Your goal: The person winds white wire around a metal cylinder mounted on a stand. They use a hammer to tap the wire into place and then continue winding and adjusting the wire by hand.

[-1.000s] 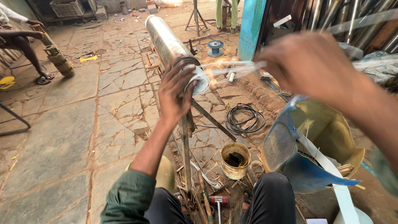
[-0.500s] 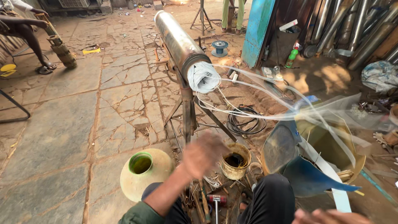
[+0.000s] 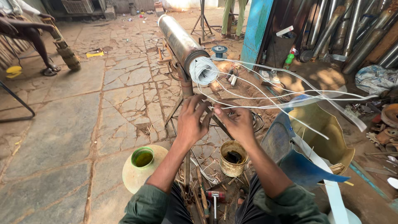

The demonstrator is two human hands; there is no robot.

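Left hand: the left hand [image 3: 191, 119] is raised in front of the stand, back of the hand to the camera, fingers curled and pinched on the thin white wire strands [image 3: 265, 97] at the fingertips.
Right hand: the right hand [image 3: 237, 122] sits just beside the left, fingertips meeting it, likewise pinched on the same strands.
Grip state: both hands grasp the wire; neither is released.
Wire location: the strands come out of the white coiled bundle [image 3: 204, 70] packed in the near end of the long grey metal cylinder [image 3: 179, 41], drop to the hands, and fan out to the right in long loose loops.
Cylinder support: it lies tilted, near end towards the person, on a rusty metal stand [image 3: 185, 89].
Ground, near left: a round cream clay pot with a green rim [image 3: 143, 166] holding yellowish liquid stands by the left forearm.
Ground, centre: a dented metal tin [image 3: 233, 159] of dark liquid stands below the right wrist; a hammer with a red and black head [image 3: 214, 196] lies between the knees.
Right side: a blue and yellow bent sheet-metal piece [image 3: 319, 141] lies near, with white strips across it.
Background: another person's legs [image 3: 33, 37] show at upper left; metal pipes [image 3: 352, 29] lean at upper right.
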